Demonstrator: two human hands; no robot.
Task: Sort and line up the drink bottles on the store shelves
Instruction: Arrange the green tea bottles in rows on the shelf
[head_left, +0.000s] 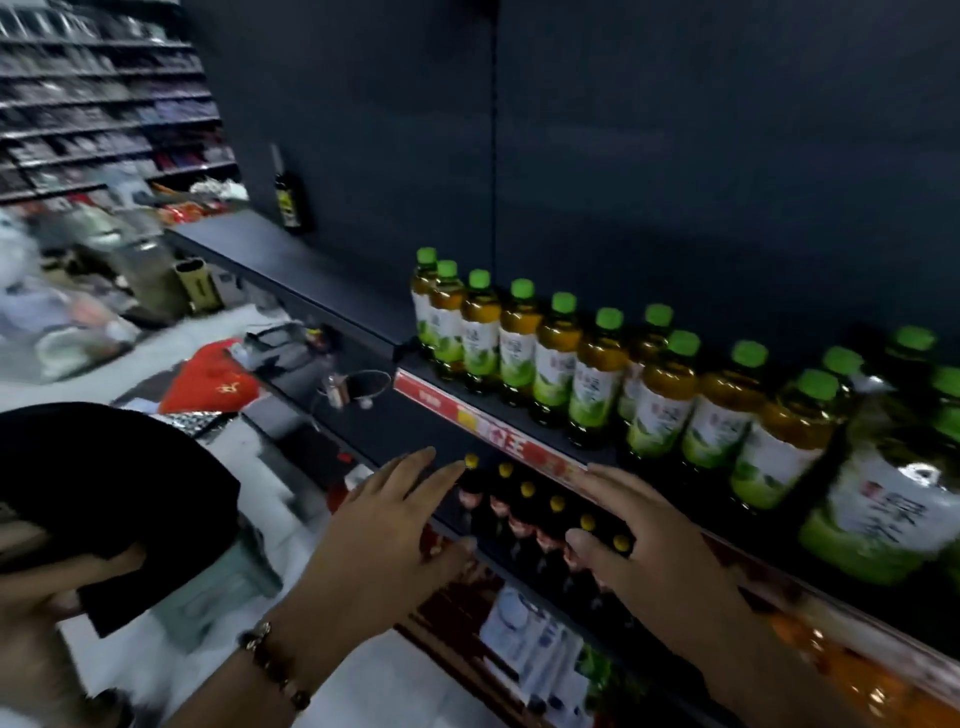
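Green-capped tea bottles (558, 358) stand in a long row on the upper dark shelf (467, 387), running from the middle to the right edge. One shelf lower, several dark bottles with yellow caps (527, 512) stand in a row. My left hand (387, 535) hovers with fingers straight at the left end of that dark row, fingertips near the first yellow cap. My right hand (641, 540) is spread over the right part of the same row, its thumb by a yellow cap. Neither hand holds anything.
A red price strip (498, 428) lines the upper shelf's front edge. A single dark bottle (289, 200) stands far left on that shelf. Another person's hand with a black object (104, 499) is at lower left. A cluttered counter (156, 332) lies behind. Lower shelves hold orange drinks (852, 670).
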